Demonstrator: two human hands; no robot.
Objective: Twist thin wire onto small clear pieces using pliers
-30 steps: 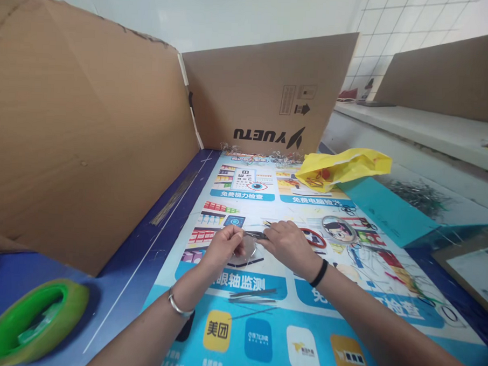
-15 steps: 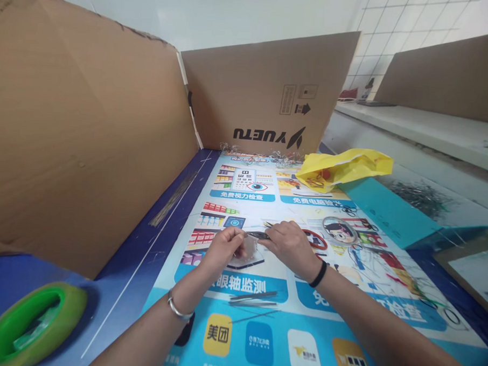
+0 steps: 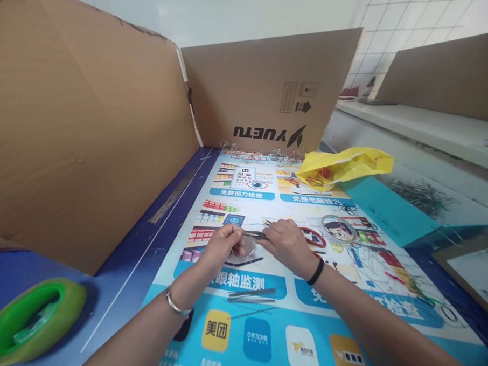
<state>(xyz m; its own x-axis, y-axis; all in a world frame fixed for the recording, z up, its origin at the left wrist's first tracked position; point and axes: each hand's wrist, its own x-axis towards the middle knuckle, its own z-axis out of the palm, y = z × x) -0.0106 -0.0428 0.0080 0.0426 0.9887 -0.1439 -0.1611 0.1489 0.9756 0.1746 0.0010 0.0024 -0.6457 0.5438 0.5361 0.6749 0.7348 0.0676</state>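
My left hand (image 3: 220, 248) is closed in a pinch on a clear round lens (image 3: 244, 248) held just above the printed poster (image 3: 262, 313). My right hand (image 3: 286, 243) is closed round a small dark metal tool (image 3: 254, 235) whose tip meets the lens edge. Both hands are close together over the middle of the poster. A few thin metal strips (image 3: 252, 294) lie on the poster just in front of my hands.
Cardboard walls stand on the left (image 3: 80, 132) and at the back (image 3: 267, 103). A green tape roll (image 3: 23, 322) sits near left. A yellow plastic bag (image 3: 342, 165), another clear lens (image 3: 339, 228) and scattered frame parts lie to the right. Metal bits (image 3: 419, 193) are heaped further right.
The hands stay in place; the lens tilts slightly between my left fingers while the tool stays at its edge.
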